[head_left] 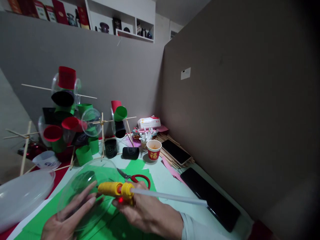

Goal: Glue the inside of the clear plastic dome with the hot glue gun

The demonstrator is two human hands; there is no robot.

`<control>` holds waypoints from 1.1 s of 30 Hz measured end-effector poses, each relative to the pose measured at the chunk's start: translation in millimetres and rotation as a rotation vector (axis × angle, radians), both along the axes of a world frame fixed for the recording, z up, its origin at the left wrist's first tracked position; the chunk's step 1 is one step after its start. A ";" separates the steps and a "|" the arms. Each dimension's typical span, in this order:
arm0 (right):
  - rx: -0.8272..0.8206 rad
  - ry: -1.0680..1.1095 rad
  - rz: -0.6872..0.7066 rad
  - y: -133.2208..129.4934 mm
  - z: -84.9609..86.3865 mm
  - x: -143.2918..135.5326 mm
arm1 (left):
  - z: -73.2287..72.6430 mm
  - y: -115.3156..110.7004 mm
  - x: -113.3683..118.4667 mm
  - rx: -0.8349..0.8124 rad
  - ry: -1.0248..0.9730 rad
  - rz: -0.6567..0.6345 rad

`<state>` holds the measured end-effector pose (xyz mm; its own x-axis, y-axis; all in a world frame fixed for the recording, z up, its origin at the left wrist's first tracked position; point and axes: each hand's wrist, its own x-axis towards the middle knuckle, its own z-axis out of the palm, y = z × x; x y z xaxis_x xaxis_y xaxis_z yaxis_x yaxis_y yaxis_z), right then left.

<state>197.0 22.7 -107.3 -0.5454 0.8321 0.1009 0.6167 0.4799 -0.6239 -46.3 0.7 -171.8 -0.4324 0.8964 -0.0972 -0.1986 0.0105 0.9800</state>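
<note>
We read a gold 福 on the small red paper cup [153, 150]. Our right hand [147, 210] grips the yellow glue gun [117, 190], long axis horizontal, nozzle pointing left at the clear plastic dome [85, 186], which our left hand [67, 216] steadies with spread fingers

I see a pale desk [167, 181] hemmed in by grey partitions. Green paper sheets [136, 165] cover its near left part, with red-handled scissors [136, 177] lying on them. A red paper cup [153, 150] stands farther back, a black roll [130, 152] just left of it. Right of the cup, a phone [175, 151] rests on a bundle of wooden sticks [172, 159]. Another dark phone [209, 197] lies at the near right.
</note>
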 end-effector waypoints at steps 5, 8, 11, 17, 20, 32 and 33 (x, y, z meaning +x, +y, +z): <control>-0.026 0.023 0.024 -2.2 13.0 4.4 | 29.5 -6.4 18.5 -0.041 -0.053 0.009; -0.051 0.029 0.040 -1.0 12.9 5.0 | 40.7 -10.4 23.2 -0.039 -0.043 -0.001; -0.076 0.043 0.054 0.3 9.8 4.6 | 44.9 -14.5 30.8 -0.004 -0.035 0.038; -0.137 0.077 0.050 -0.8 6.1 7.9 | 48.5 -16.3 39.4 0.033 -0.015 0.051; -0.143 0.100 0.037 0.1 3.7 8.9 | 50.2 -16.6 39.7 0.046 -0.008 0.046; -0.108 0.207 0.067 2.6 -1.1 9.0 | 52.9 -16.1 39.1 0.074 0.023 0.048; -0.107 0.211 0.062 2.5 -1.1 8.8 | 51.8 -15.7 37.9 0.072 0.023 0.044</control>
<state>205.7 25.2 -108.4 -0.5717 0.8100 0.1306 0.4391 0.4365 -0.7853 -8.3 -15.0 -120.0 -0.4726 0.8810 -0.0230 -0.1747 -0.0680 0.9823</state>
